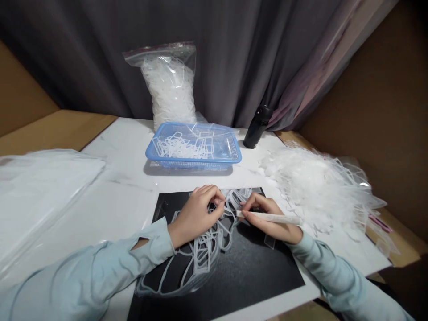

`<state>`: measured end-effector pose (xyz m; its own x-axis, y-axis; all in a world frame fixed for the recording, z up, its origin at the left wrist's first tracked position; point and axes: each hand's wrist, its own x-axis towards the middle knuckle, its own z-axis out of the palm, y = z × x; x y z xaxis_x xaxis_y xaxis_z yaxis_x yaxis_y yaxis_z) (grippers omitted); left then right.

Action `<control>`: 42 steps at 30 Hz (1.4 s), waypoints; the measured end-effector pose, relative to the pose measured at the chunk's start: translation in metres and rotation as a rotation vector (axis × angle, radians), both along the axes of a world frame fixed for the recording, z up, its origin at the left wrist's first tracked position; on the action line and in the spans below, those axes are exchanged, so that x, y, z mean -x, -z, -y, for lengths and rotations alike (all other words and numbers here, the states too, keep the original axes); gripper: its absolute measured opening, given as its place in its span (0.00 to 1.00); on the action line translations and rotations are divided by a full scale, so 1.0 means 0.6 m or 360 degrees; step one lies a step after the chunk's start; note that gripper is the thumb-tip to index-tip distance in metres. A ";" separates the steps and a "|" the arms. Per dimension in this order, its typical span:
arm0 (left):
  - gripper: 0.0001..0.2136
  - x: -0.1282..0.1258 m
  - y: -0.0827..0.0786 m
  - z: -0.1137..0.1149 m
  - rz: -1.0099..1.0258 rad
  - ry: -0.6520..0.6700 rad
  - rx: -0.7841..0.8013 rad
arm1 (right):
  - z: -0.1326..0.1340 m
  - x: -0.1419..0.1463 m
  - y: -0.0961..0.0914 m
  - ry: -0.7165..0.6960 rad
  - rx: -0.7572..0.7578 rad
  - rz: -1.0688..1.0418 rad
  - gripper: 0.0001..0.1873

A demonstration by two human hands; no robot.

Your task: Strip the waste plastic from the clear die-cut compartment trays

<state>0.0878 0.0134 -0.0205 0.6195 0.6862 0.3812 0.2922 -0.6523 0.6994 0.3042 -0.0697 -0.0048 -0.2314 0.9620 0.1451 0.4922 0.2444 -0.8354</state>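
Note:
A black mat point(254, 267) lies on the white table in front of me. On it rests a tangled sheet of clear plastic frames point(200, 254). My left hand point(197, 214) is curled over the upper part of that tangle, fingertips pinched on the plastic. My right hand point(267, 218) is closed round a thin white stick-like tool point(270, 217), whose tip points left toward the plastic near my left fingertips. Both arms wear pale blue sleeves.
A blue basket point(230, 156) with clear plastic pieces stands behind the mat. Behind it leans a full clear bag point(172, 87). A black bottle point(257, 126) stands at the back right. A heap of plastic scrap point(317, 187) lies right; white sheets point(40, 187) lie left.

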 end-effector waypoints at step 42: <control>0.08 0.005 -0.004 0.024 -0.0182 0.0663 -0.0858 | -0.010 0.019 0.023 -0.0183 -0.0675 0.0346 0.14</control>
<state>0.0846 -0.0011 -0.0180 0.8471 0.1156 0.5187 -0.0054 -0.9741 0.2258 0.2931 -0.0638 -0.0186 -0.4012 0.7949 0.4553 0.5940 0.6041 -0.5313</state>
